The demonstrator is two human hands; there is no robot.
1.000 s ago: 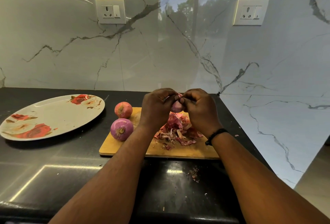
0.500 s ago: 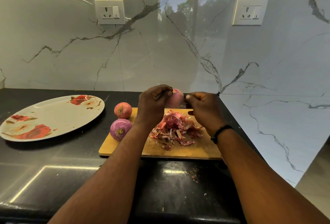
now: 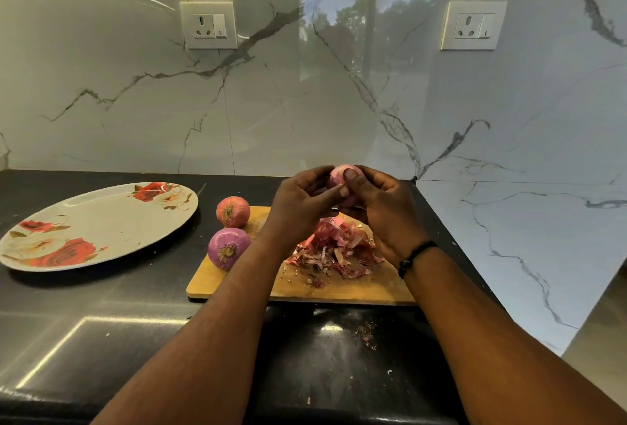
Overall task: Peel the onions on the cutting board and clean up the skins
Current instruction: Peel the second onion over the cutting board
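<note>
Nearest the camera: black counter [image 3: 101, 340], a few skin crumbs [image 3: 368, 336] on it just in front of the cutting board [image 3: 339, 292].

On the board: pile of onion skins [image 3: 334, 250] at centre-right, below the hands. Two onions at the board's left end: purple one [image 3: 227, 248] on the near-left part, pinker one [image 3: 233, 211] behind it at the far-left corner, apparently half off the edge. The two sit near each other but apart.

Above the board's far side, both hands are raised, holding a third onion [image 3: 342, 175] between them. Right hand [image 3: 383, 217] wraps it from the right, fingers curled, thumb pressed on its front. Left hand [image 3: 298, 202] grips from the left, fingers curled, thumb extended toward the right thumb; probably pinching a bit of skin, hard to tell. Black band [image 3: 415, 256] on the right wrist.

Left of the board: floral plate [image 3: 95, 224], well apart from it.

Behind the board: marble wall with two sockets [image 3: 208, 25] [image 3: 473, 25].
</note>
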